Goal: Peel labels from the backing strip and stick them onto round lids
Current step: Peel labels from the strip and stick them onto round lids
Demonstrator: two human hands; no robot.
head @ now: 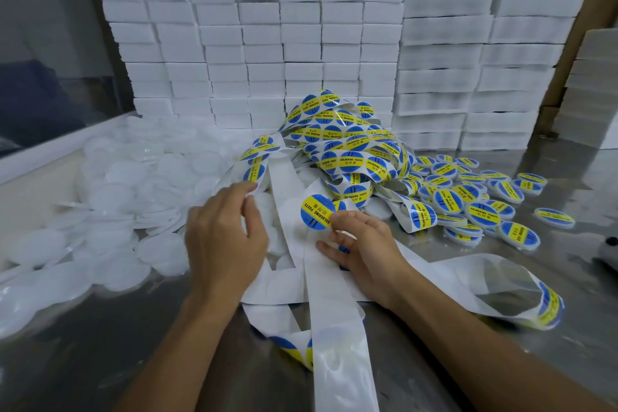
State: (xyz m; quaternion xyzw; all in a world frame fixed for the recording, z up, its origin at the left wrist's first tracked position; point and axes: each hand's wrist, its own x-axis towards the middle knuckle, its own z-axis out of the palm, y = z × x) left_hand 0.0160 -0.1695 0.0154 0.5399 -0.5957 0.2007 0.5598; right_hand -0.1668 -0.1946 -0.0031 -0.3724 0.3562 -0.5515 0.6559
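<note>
We pinch the round label point(317, 211) by its lower right edge in our right hand point(363, 244), just up-left of those fingers; our left hand point(227, 237), half-curled and empty, sits beside the bare white lids point(127, 177) to its left, the nearer reach

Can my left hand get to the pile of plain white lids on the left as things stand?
Probably yes. The left hand is open, holding nothing, and the plain white lids lie right beside it on the table, with nothing between them.
</note>
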